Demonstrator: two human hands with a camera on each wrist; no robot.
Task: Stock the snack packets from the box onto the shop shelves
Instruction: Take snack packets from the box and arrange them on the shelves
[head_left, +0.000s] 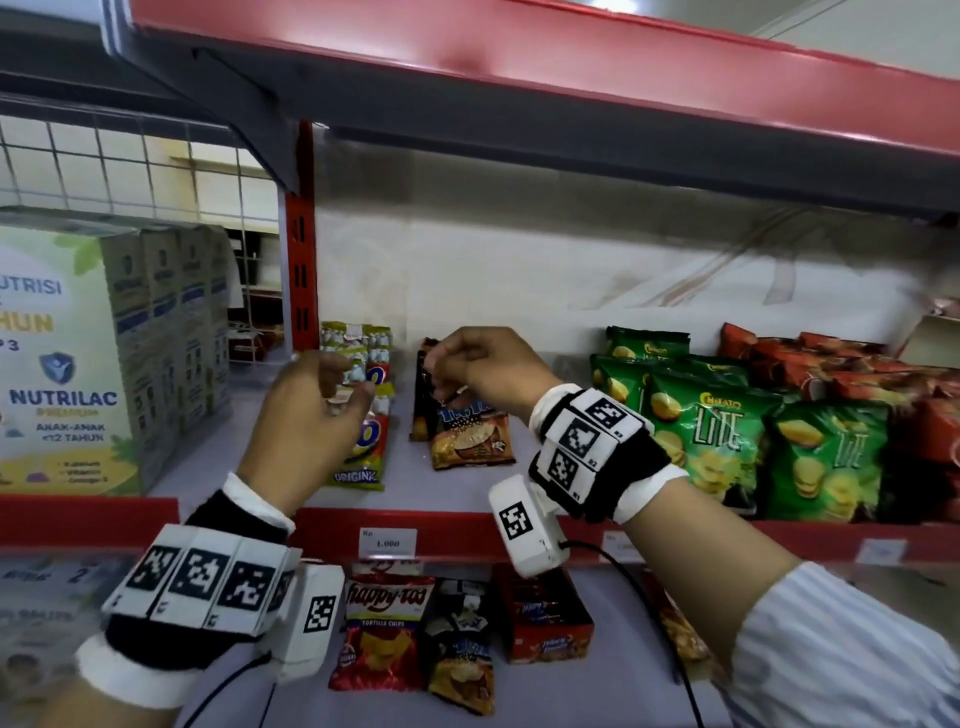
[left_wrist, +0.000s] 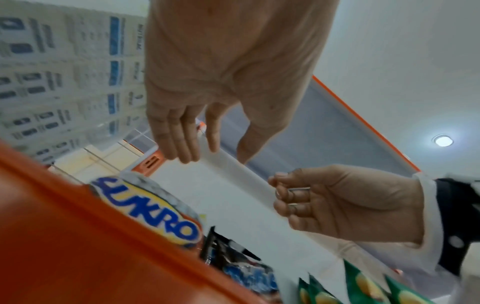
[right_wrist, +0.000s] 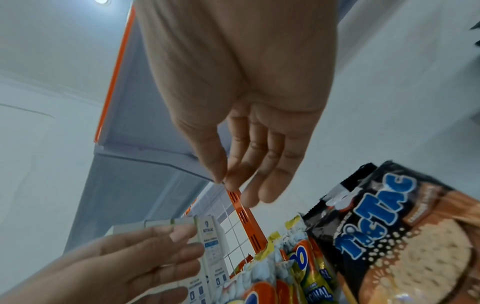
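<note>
Both hands, left hand and right hand, hover with loose fingers gripping nothing above the shelf (Tic Tac packet beneath them).

tic tac packet: black and orange, blue lettering, lying face up on the shelf just below the right hand, apart from its fingers; a second one stands on edge behind it. sukro packets: yellow and red, stacked in a row, partly hidden behind the left hand. green chitato lite packets stand upright, right of the right hand.
</note>
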